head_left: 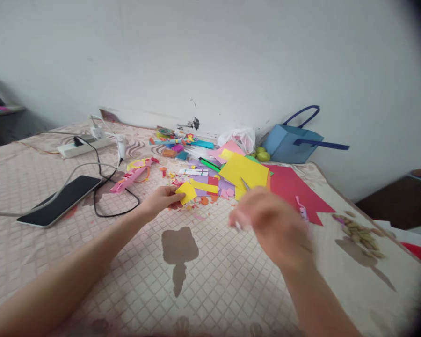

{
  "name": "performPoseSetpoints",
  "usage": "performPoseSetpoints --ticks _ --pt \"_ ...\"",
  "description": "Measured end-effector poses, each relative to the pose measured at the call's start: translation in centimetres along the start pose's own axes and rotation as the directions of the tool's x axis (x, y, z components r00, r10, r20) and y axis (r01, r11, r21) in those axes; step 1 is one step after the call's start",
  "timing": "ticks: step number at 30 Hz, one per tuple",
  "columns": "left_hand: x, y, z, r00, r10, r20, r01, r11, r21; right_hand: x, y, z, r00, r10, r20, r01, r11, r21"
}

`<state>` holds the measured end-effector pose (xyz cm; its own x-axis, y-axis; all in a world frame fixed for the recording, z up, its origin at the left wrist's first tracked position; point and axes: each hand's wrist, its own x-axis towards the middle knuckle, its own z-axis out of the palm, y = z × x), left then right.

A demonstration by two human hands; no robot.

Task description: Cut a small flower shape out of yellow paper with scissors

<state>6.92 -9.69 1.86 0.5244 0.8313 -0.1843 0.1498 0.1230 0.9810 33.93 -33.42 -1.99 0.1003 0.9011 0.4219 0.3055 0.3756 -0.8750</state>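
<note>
My left hand [166, 197] pinches a small yellow paper piece [186, 192] by its left edge, over scattered scraps. My right hand [268, 220] is smeared by motion, with its fingers curled. A thin pointed tip [244, 183] shows just above it and a pale bit [238, 226] at its fingertips; what it holds cannot be made out. Behind the right hand lies a large yellow sheet [243, 171]. A yellow strip [204, 186] rests on purple paper, beside a green marker [209, 164].
A red sheet [291, 187] and a blue bag [287, 142] are at the right, with a pile of brown shelled nuts or pods [359, 234]. On the left are a black tablet-like device [66, 199], cables, a power strip [79, 148] and a pink paper craft [133, 178].
</note>
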Motion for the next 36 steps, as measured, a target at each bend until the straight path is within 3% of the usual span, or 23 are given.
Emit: performPoseSetpoints --ticks 2,3,5,8,11,19,25,28,32,36 --pt "0.2 0.1 -0.8 1.0 0.002 -0.03 -0.003 1.0 -0.018 8.6 -0.6 3.9 0.981 0.043 0.187 0.004 0.971 -0.24" --pt "0.3 0.1 -1.2 0.999 0.004 -0.036 -0.005 1.0 -0.028 11.6 -0.6 5.6 0.956 0.087 0.282 0.033 0.918 -0.394" --pt "0.4 0.1 -1.7 0.999 0.001 -0.046 -0.003 0.999 -0.049 14.3 -0.3 8.1 0.941 0.132 0.313 0.07 0.826 -0.56" --pt "0.4 0.2 -2.0 0.998 -0.005 -0.057 0.0 0.996 -0.084 13.3 0.6 9.5 0.935 0.222 0.278 0.023 0.742 -0.67" --pt "0.3 0.5 -2.1 0.997 -0.005 -0.078 -0.002 0.996 -0.095 12.2 1.2 9.6 0.936 0.233 0.265 0.005 0.742 -0.67" --pt "0.4 0.7 -3.1 0.992 0.022 -0.127 -0.038 0.991 -0.125 19.1 3.1 11.7 0.966 0.158 0.205 -0.039 0.873 -0.487" --pt "0.5 0.9 -3.6 0.987 0.026 -0.157 -0.048 0.989 -0.142 17.2 2.8 11.7 0.933 0.169 0.317 -0.1 0.969 -0.225" --pt "0.6 0.5 -3.2 0.994 0.023 -0.103 -0.037 0.99 -0.134 16.9 2.6 11.1 0.956 0.15 0.25 -0.125 0.986 -0.112" --pt "0.3 -0.1 -1.7 0.998 0.038 0.05 -0.034 0.995 -0.093 16.8 2.2 10.0 0.972 0.194 0.13 -0.195 0.981 -0.004" --pt "-0.3 -0.7 0.3 0.982 0.076 0.172 -0.065 0.996 -0.065 15.4 1.0 10.3 0.917 0.305 0.256 -0.346 0.929 0.133"
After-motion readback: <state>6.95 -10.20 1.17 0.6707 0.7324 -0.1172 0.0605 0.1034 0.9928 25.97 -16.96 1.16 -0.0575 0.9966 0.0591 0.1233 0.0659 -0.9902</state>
